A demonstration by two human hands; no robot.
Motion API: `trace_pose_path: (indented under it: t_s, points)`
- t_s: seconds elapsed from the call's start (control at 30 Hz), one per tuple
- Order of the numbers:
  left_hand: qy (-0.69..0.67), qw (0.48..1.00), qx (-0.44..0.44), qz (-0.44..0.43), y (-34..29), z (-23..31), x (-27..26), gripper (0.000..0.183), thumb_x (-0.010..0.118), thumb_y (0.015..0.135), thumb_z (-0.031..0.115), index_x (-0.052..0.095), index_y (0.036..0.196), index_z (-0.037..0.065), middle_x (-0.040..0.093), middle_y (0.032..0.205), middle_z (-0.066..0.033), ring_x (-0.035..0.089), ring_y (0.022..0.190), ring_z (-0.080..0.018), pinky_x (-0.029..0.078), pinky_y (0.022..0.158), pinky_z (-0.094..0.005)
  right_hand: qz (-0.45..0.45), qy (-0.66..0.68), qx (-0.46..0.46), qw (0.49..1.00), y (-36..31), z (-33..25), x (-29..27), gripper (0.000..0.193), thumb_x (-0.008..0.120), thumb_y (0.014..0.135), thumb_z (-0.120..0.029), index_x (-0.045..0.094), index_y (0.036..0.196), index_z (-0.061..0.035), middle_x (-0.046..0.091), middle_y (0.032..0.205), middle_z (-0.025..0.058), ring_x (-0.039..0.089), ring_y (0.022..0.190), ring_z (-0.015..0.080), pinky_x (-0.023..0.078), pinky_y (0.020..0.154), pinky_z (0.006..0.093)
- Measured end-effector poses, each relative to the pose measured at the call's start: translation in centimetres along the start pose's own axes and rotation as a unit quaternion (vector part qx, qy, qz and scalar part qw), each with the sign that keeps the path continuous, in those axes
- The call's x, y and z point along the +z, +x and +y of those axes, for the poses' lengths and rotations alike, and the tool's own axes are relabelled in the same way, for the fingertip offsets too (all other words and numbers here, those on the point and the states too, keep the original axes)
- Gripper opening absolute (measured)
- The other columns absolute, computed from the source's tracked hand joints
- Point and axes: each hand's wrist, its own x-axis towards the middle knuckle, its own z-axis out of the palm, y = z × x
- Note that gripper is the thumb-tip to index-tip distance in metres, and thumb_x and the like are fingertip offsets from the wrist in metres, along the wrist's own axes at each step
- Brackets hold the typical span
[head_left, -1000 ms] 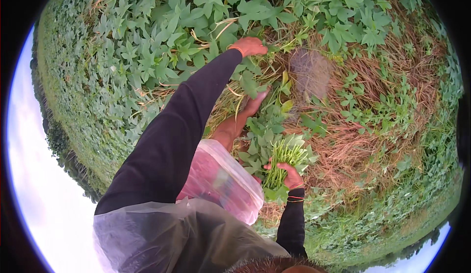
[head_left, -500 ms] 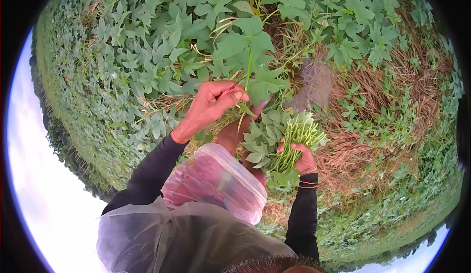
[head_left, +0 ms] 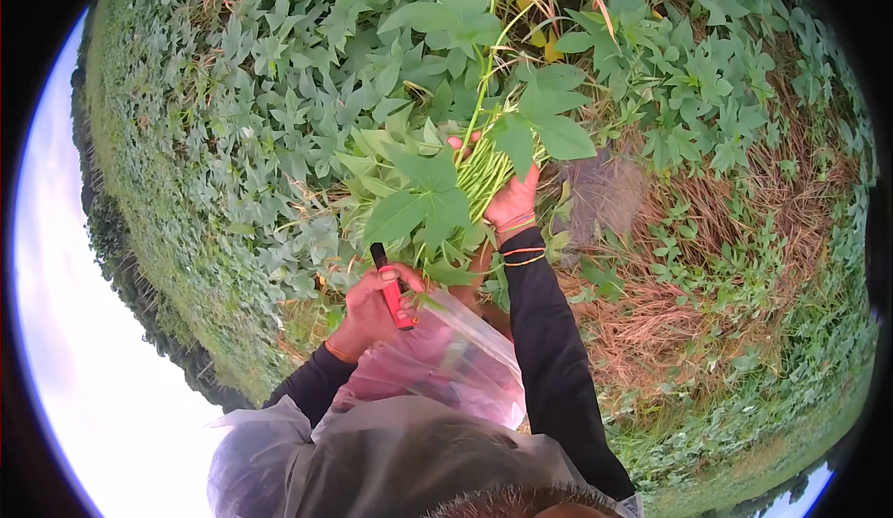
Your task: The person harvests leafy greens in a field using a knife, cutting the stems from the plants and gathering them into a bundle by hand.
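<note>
My right hand [head_left: 513,204] is wrapped round a bunch of leafy green stems [head_left: 482,179], stretched out over the plants ahead of me. The cut-looking pale stems lie gathered in the fingers, and broad leaves spill out to the left and over the top, hiding part of the hand. Lower and to the left, my left hand [head_left: 368,310] grips a slim red tool with black ends [head_left: 391,293], held close to my covered knee; I cannot make out its kind. A long stem with large lobed leaves [head_left: 423,204] crosses in front of the bunch.
Dense green vine leaves [head_left: 307,81] cover the ground ahead and to the left. Dry brown straw [head_left: 651,323] lies on the right, beside a greyish patch [head_left: 605,192]. Clear plastic sheeting [head_left: 465,341] covers my lap and leg.
My right hand has carried the bunch up and left to the vines. My left hand has drawn back down toward my lap, so the red tool shows more fully.
</note>
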Motion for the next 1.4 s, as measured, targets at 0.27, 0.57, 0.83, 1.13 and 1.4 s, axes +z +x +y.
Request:
trace_pose_path:
  t_s: [0.27, 0.57, 0.83, 1.13, 1.4]
  points:
    - [-0.216, 0.970, 0.007, 0.113, 2.9, -0.1, -6.9, 0.031, 0.053, 0.092, 0.035, 0.061, 0.095, 0.006, 0.062, 0.083, -0.0082, 0.051, 0.058, -0.0190, 0.042, 0.050, -0.0308, 0.126, -0.072, 0.018, 0.989, -0.6, -0.9, -2.6, 0.051, 0.064, 0.086, -0.034, 0.060, 0.122, 0.0013, 0.062, 0.117, 0.0247, 0.062, 0.102, 0.0380, 0.051, 0.094, 0.0491]
    - [-0.233, 0.965, -0.092, 0.079, 6.2, -2.7, -10.1, 0.036, 0.048, 0.093, 0.042, 0.061, 0.100, 0.009, 0.060, 0.084, -0.0147, 0.051, 0.061, -0.0192, 0.040, 0.047, -0.0300, -0.007, -0.088, 0.124, 0.988, -1.0, -1.8, -2.7, 0.068, 0.062, 0.080, -0.033, 0.050, 0.133, 0.0078, 0.059, 0.128, 0.0328, 0.060, 0.116, 0.0443, 0.046, 0.103, 0.0542]
    - [-0.001, 0.983, -0.094, 0.160, 8.0, 1.2, -13.6, 0.040, 0.049, 0.098, 0.039, 0.060, 0.112, 0.003, 0.060, 0.094, -0.0060, 0.058, 0.081, -0.0193, 0.048, 0.064, -0.0335, 0.025, -0.110, 0.098, 0.989, -2.6, -2.6, -2.6, 0.065, 0.059, 0.081, -0.030, 0.051, 0.130, 0.0110, 0.064, 0.100, 0.0222, 0.062, 0.096, 0.0346, 0.050, 0.094, 0.0484]
    - [0.703, 0.596, 0.380, -0.081, 17.2, 8.0, 4.0, 0.024, 0.049, 0.103, 0.024, 0.052, 0.097, 0.002, 0.055, 0.074, -0.0146, 0.055, 0.065, -0.0316, 0.046, 0.061, -0.0389, 0.050, -0.242, 0.136, 0.960, -4.3, -6.0, -4.2, 0.052, 0.059, 0.087, -0.025, 0.057, 0.125, 0.0100, 0.068, 0.105, 0.0193, 0.066, 0.097, 0.0297, 0.051, 0.093, 0.0414]
    - [0.664, 0.705, 0.236, 0.077, 20.0, 8.1, -1.7, 0.026, 0.052, 0.100, 0.026, 0.052, 0.093, 0.001, 0.057, 0.069, -0.0117, 0.053, 0.060, -0.0250, 0.042, 0.054, -0.0383, 0.069, -0.387, 0.145, 0.908, -11.1, -6.9, -4.8, 0.045, 0.061, 0.084, -0.022, 0.062, 0.118, 0.0069, 0.068, 0.096, 0.0125, 0.063, 0.095, 0.0255, 0.046, 0.093, 0.0381]
